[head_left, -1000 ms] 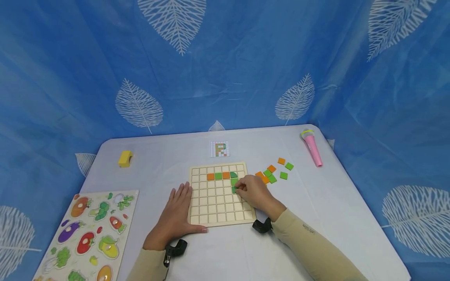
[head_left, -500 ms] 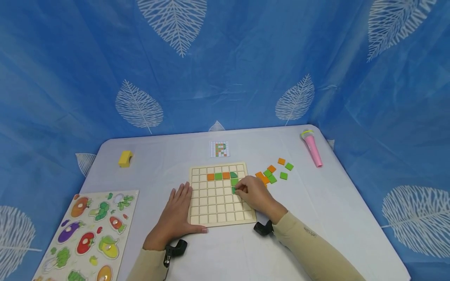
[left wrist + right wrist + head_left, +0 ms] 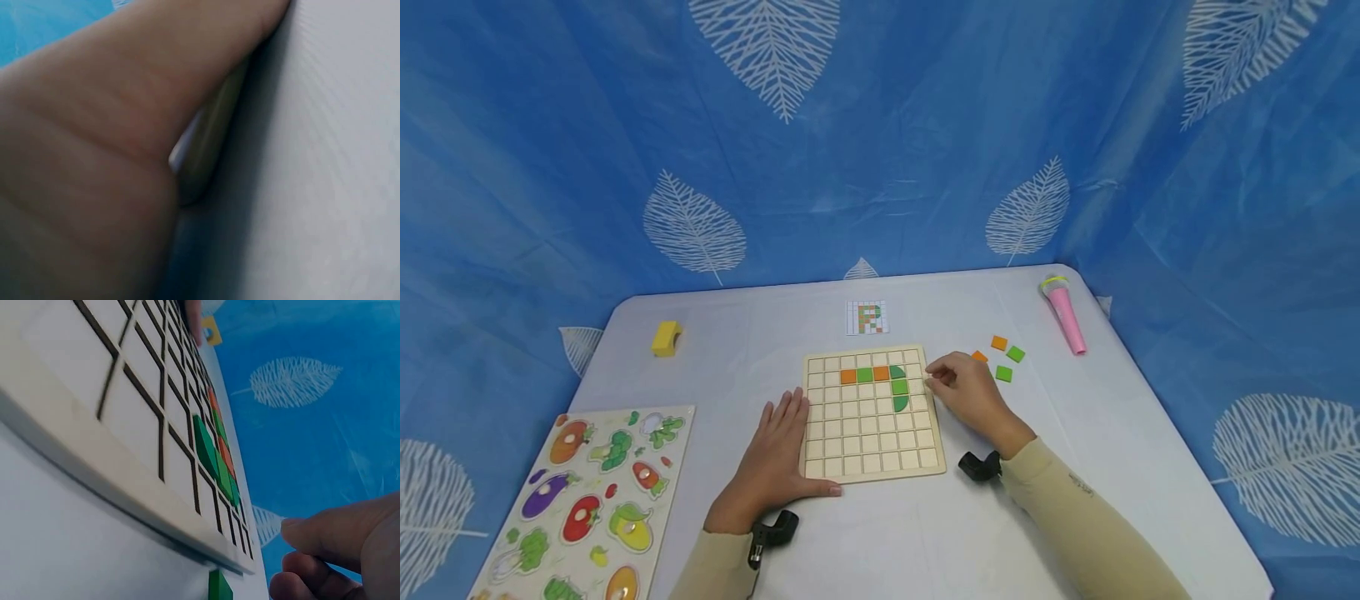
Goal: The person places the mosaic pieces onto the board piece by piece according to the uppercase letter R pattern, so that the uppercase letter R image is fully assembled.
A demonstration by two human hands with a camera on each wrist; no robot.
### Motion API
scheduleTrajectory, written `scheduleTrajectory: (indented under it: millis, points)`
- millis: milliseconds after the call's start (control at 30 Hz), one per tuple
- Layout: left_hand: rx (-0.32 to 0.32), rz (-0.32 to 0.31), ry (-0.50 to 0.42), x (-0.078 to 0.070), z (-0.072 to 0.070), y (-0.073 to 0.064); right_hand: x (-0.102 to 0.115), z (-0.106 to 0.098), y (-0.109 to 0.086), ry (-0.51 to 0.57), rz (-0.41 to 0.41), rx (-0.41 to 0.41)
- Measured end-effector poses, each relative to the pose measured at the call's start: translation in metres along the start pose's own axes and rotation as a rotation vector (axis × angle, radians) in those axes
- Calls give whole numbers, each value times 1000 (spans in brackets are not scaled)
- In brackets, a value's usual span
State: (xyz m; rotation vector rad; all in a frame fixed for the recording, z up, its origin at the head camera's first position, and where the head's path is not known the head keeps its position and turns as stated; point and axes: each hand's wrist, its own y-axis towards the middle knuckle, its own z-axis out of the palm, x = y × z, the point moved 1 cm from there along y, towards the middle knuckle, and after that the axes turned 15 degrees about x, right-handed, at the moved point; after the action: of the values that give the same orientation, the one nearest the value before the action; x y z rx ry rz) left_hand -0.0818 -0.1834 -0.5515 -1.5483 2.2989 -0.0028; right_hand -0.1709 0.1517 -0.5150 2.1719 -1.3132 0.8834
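A wooden grid board [image 3: 850, 446] lies mid-table. Along one of its rows run an orange square tile [image 3: 847, 377], a green one, another orange one and a dark green quarter-round tile [image 3: 897, 372]. Below that corner sit a green square tile [image 3: 899, 387] and a second quarter-round [image 3: 901, 404], also seen raised in the right wrist view. My left hand [image 3: 778, 458] rests with straight fingers along the board's left edge, thumb at the front edge. My right hand [image 3: 972, 400] is just off the right edge, fingers loosely bent, nothing between thumb and fingertips [image 3: 292, 532].
Loose orange tiles [image 3: 998, 342] and green tiles [image 3: 1003, 374] lie right of the board, some hidden behind my right hand. A pattern card [image 3: 867, 318] lies behind it. Around are a pink toy microphone [image 3: 1066, 319], a yellow block [image 3: 666, 339] and a vegetable puzzle [image 3: 662, 467].
My right hand has let go of the dark green quarter-round, now fully visible in its cell, and moved right off the board toward the loose tiles. The left hand has stayed put.
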Motion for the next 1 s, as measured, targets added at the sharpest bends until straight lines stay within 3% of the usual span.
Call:
scheduleTrajectory:
  millis: [400, 1000]
  points:
    - [-1, -6, 1, 0, 2, 1, -13, -11, 3, -24, 5, -34]
    - [5, -3, -16, -1, 3, 1, -23, -12, 3, -54, 17, -9]
